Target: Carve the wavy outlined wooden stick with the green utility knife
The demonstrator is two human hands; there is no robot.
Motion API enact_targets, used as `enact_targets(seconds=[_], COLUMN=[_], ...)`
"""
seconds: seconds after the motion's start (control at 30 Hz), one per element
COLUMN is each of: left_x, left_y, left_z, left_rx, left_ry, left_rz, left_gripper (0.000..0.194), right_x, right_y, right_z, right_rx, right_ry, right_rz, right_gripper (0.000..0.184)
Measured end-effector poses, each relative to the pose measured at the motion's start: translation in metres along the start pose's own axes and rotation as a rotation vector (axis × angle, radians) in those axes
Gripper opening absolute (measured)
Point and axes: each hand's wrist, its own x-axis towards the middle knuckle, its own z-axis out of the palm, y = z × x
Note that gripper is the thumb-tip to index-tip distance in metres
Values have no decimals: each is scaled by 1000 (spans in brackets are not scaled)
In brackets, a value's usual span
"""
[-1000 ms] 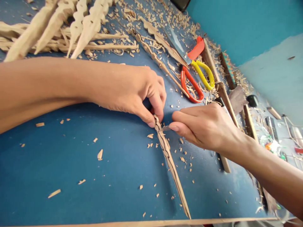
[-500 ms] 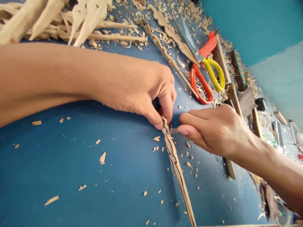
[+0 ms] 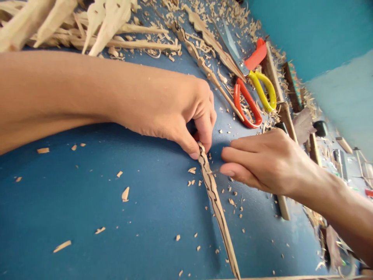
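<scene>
My left hand (image 3: 192, 112) pinches the upper end of a thin wooden stick (image 3: 217, 206) between thumb and fingers. Dark wavy lines are drawn along the stick, and its tapered lower end points toward the near table edge. To the right, my right hand (image 3: 259, 161) is closed around a small blade (image 3: 215, 171); its handle is hidden in the fingers. The blade's tip meets the right side of the stick, a little below my left fingertips. Small wood chips (image 3: 231, 202) lie around the stick.
Scissors (image 3: 255, 89) with red and yellow handles lie beyond my hands, beside a carved wavy stick (image 3: 208, 72). Carved wooden pieces (image 3: 112, 27) are heaped at the upper left. Shavings, wooden bars (image 3: 287, 118) and tools line the right side of the blue table (image 3: 87, 210), near a wall.
The view shifted, so most things sit further right than a second ago. The blade has moved a little down along the stick. My left hand keeps its pinch.
</scene>
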Motion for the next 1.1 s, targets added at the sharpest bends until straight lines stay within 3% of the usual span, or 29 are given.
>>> enact_targets(seconds=[0.27,0.67,0.9,1.1], left_x=[-1,-1,-2,-2], left_y=[1,1,0,1], left_z=[2,0,0,1], left_rx=[6,-10,-25,-18], left_ry=[-16,-24,-25,-22], left_rz=[-30,-40,-59,-65], left_gripper=[5,4,9,9], right_x=[1,10,10,13], right_y=[-1,-4,4,6], right_z=[1,-5,0,-2], right_rx=[37,-187,40,57], right_ry=[42,53,31,-36], right_rz=[118,10,65,54], right_gripper=[58,65,61,60])
